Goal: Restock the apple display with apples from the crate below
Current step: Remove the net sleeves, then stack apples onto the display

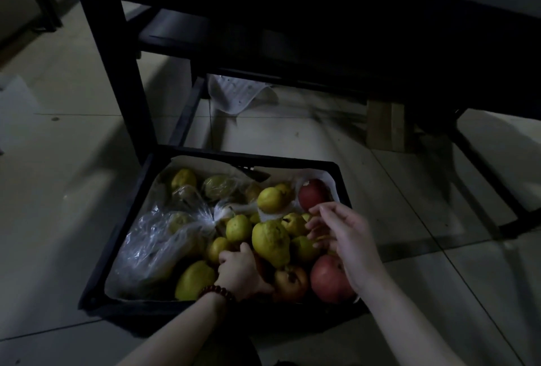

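Fruit fills a black plastic crate (pixel 137 219) lined with pale paper, set on a tiled floor (pixel 73 166) in dim light. A large yellow-green pear (pixel 270 242) sits at the middle of the crate, with smaller pears around it. Toward the crate's left side, a clear plastic bag (pixel 158 242) holds more greenish fruit. A red apple (pixel 313 193) lies in the crate's far right corner, a second, larger red apple (pixel 329 279) in its near right corner, and a smaller mottled apple (pixel 290 281) just left of that one. The person's left hand (pixel 238 273), a dark beaded bracelet (pixel 216 292) on the wrist, is pushed in among the fruit at the crate's near edge, fingers curled downward; whether they clasp anything cannot be told. The right hand (pixel 344 237) hovers over the crate's right side, fingers spread and holding nothing. Beyond the crate's far edge stands a dark display stand (pixel 123 73), with a wooden block (pixel 385 125) under it.
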